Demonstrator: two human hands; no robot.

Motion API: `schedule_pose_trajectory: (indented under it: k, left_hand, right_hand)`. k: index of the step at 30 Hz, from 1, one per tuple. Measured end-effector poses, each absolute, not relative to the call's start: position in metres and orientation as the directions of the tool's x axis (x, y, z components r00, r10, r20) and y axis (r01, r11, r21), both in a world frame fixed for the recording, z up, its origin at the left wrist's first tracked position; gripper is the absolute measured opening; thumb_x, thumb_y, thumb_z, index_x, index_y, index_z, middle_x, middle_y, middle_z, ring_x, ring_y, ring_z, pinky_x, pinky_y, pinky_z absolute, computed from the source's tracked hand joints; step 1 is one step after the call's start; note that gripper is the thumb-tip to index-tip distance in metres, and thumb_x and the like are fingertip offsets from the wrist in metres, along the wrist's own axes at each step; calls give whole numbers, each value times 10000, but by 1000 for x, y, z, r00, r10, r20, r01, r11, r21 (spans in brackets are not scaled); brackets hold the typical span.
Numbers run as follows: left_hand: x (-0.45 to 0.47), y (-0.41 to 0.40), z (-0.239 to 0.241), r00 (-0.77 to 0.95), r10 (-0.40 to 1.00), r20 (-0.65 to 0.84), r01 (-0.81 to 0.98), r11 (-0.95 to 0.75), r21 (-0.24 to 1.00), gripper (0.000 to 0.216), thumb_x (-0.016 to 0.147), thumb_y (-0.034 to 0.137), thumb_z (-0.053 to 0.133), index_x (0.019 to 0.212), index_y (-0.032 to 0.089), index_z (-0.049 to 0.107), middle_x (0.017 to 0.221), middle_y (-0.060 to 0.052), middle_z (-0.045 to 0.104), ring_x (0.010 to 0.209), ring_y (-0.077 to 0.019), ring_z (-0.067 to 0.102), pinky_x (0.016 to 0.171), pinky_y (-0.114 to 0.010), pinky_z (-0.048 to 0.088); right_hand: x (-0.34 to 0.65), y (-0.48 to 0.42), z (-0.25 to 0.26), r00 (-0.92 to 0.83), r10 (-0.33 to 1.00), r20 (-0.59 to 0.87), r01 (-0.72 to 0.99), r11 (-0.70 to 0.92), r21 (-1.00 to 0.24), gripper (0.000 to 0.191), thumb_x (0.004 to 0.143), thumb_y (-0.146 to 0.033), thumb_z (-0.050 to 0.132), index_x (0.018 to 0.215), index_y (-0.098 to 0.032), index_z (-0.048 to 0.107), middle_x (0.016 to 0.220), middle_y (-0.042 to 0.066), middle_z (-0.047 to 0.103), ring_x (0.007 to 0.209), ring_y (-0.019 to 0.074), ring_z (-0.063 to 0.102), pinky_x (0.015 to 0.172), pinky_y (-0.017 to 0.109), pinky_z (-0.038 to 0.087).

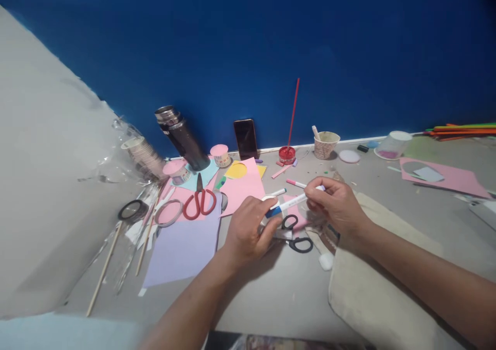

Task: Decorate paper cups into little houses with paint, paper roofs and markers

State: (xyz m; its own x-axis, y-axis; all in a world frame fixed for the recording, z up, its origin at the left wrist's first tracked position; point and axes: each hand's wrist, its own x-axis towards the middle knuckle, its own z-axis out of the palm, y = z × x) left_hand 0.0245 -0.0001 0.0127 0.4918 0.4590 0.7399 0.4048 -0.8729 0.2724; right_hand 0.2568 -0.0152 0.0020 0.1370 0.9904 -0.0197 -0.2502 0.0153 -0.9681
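A white marker pen (295, 201) with a blue cap (274, 211) is held between my two hands above the table. My left hand (253, 226) has thumb and forefinger closed round the capped end. Thumb and fingers of my right hand (333, 202) pinch the other end. Just beneath lie black-handled scissors (302, 245), partly covered by my left hand. Behind the pen, a pink-tipped marker (295, 183) lies on the table. Red-handled scissors (199, 205) rest to the left, on sheets of purple paper (182, 252) and pink paper.
A dark flask (186, 140), a phone (245, 139), a red pot (287, 155) with a red stick and a paper cup (326, 146) stand along the blue wall. Tape rolls (169, 213) and wooden sticks (104, 267) lie left. Beige cloth (372, 283) spreads under my right forearm.
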Motion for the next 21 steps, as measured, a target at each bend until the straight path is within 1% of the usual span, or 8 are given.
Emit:
schedule_pose_trajectory:
  k: [4,8,13,15,16,18,19,21]
  left_hand:
    - [27,-4,9,502,463,730,440,-864,245,211,1050,206,544,1239,197,637,859,-58,739,735,-194,634,677,-319,501]
    - [34,-16,7,562,483,672,419,-866,272,196,1075,258,513,1178,166,652,880,-68,775,728,-192,678,661,-315,501]
    - [19,-10,22,504,617,605,462,-784,414,229,1073,262,500,927,206,667,763,-22,726,679,-167,656,648,-292,500]
    - [5,4,28,493,729,476,583,-682,441,199,1055,228,499,961,212,674,895,-50,758,820,-195,704,744,-318,549]
    - [-2,12,29,508,772,382,652,-635,414,162,1027,203,520,1050,211,680,1032,-77,767,941,-224,717,815,-352,568]
    - [-13,27,26,565,799,207,745,-601,288,357,933,134,569,1278,195,633,1337,-153,684,1215,-305,658,982,-458,558]
    - [-16,34,22,587,799,128,766,-600,231,410,903,110,570,1302,190,617,1401,-174,640,1280,-327,621,1019,-487,545]
    - [-18,42,11,579,815,19,802,-573,166,387,913,89,528,1275,196,613,1371,-167,643,1270,-321,618,1025,-488,547]
  right_hand:
    - [244,-24,2,24,999,-33,-399,-21,-917,356,726,-471,924,766,-207,690,510,-62,504,481,94,428,460,219,359]
    - [233,-35,0,-120,992,-37,-435,-86,-897,412,712,-534,927,814,-186,732,538,-43,549,475,97,467,452,224,403]
    - [243,-27,6,12,997,-81,-463,-67,-884,364,762,-512,894,782,-192,721,514,-50,513,464,87,417,421,202,366]
    - [252,-15,8,115,991,-66,-477,-3,-879,352,746,-486,898,758,-190,708,505,-53,490,465,83,396,413,193,326]
    - [256,-9,8,165,985,-58,-478,28,-878,360,723,-480,906,738,-187,697,495,-56,475,459,75,373,413,190,305]
    - [262,3,4,257,965,-50,-452,74,-889,384,674,-484,917,718,-181,685,488,-60,464,454,63,345,421,192,285]
    - [265,7,1,291,955,-48,-421,83,-903,396,659,-496,917,714,-181,683,484,-59,465,452,64,347,422,196,282]
    - [269,12,-8,316,948,-43,-370,82,-925,409,663,-516,912,703,-178,687,479,-47,477,455,77,373,417,208,275]
